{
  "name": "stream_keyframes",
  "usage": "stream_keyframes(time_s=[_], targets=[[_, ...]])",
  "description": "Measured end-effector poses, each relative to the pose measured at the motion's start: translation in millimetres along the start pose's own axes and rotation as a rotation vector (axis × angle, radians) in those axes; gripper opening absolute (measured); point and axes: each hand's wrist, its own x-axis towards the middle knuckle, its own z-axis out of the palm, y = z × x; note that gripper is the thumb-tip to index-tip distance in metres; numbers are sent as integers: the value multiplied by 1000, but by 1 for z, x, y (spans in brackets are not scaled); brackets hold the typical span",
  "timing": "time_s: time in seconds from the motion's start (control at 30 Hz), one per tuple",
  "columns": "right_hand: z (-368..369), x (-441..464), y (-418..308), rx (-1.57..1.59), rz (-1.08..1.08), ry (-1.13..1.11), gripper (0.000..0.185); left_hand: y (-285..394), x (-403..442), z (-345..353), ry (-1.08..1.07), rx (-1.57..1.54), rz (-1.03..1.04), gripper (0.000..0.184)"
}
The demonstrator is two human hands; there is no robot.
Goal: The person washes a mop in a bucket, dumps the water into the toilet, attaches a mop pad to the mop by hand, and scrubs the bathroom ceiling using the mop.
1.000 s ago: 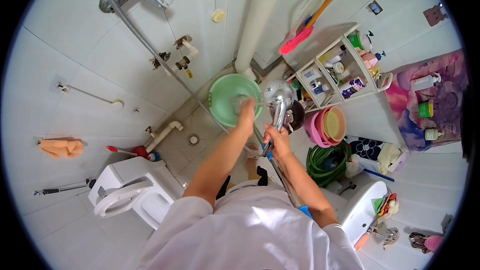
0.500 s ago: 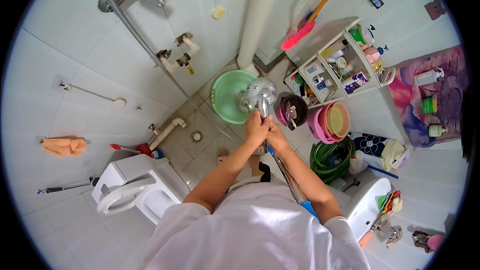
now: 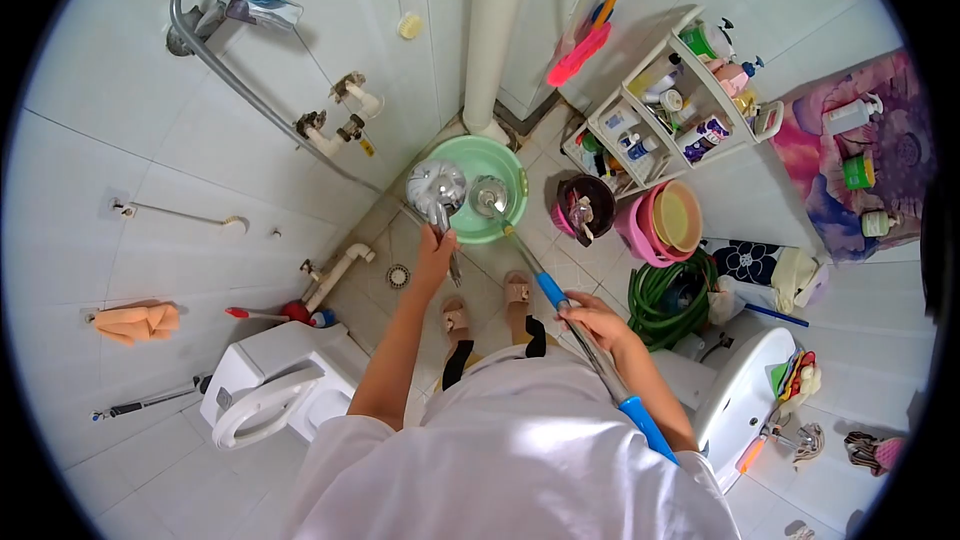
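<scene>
Slippage threatens mid-frame: left hand (image 3: 435,254) grips domed chrome shower head (image 3: 437,185); right hand (image 3: 594,321) seemingly loosely holds long blue-and-silver pole (image 3: 552,290), which could skid across round green plastic basin (image 3: 480,152).

The left hand (image 3: 434,248) grips the shower head (image 3: 436,183) above the 9 o'clock side of the basin (image 3: 512,166). The right hand (image 3: 597,321) holds the pole (image 3: 551,288), whose round end (image 3: 489,193) is inside the basin; from there it slants toward 5 o'clock. Across the view, the brush (image 3: 580,55) is at 1, the sink (image 3: 742,390) at 4, the toilet (image 3: 258,362) at 8.
</scene>
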Motion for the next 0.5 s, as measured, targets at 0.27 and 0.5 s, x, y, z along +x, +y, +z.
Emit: stream_keyframes(time_s=[0.27,0.5], targets=[[-74,-80,106,-196,393,123,55,-18,-18,-32,-60,58,-10,21],[-25,-64,68,-361,294,292,50,-15,-28,-46,11,91,-68,20]])
